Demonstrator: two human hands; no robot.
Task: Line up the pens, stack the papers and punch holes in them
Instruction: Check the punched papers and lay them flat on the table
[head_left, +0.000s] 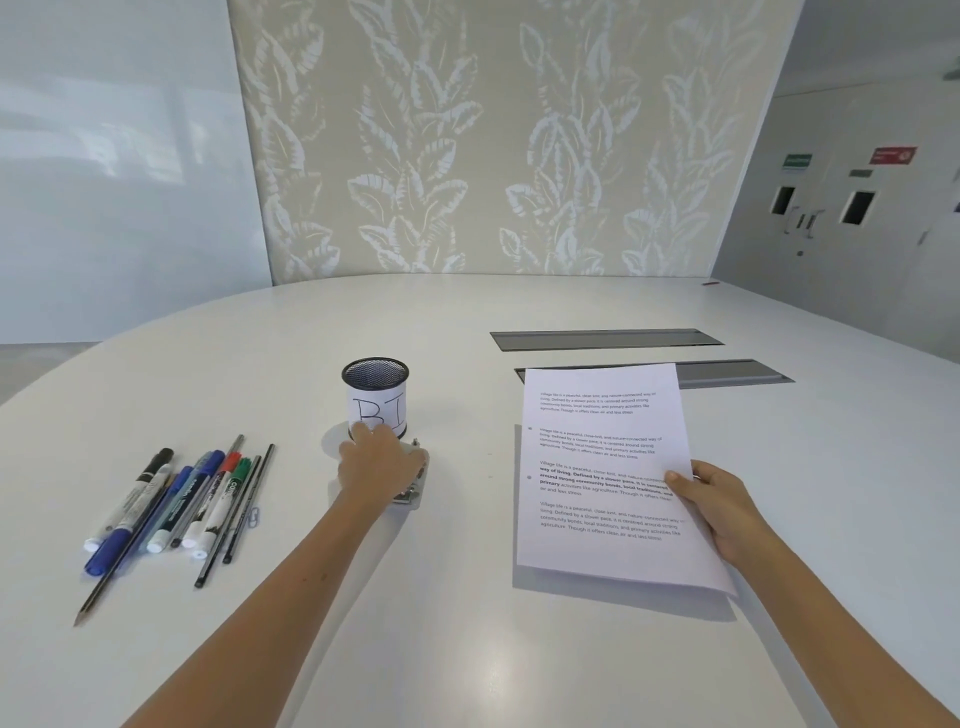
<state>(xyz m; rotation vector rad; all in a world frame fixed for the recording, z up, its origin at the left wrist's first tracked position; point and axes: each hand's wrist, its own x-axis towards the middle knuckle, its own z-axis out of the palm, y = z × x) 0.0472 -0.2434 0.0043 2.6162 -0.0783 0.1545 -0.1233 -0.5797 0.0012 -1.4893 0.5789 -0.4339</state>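
Observation:
Several pens, markers and pencils (176, 506) lie side by side on the white table (467, 623) at the left. My left hand (379, 467) rests on top of a metal hole punch (410, 491), covering most of it, just in front of a black mesh cup (375, 397). My right hand (719, 506) grips the right edge of a stack of printed papers (602, 478), lifted slightly off the table with a shadow beneath. Two punched holes show near the stack's left edge.
The mesh cup bears a white label marked "BI". A small paper clip (253, 517) lies beside the pens. Two grey cable hatches (605, 339) are set in the table behind the papers. A patterned wall panel stands beyond the table's far edge.

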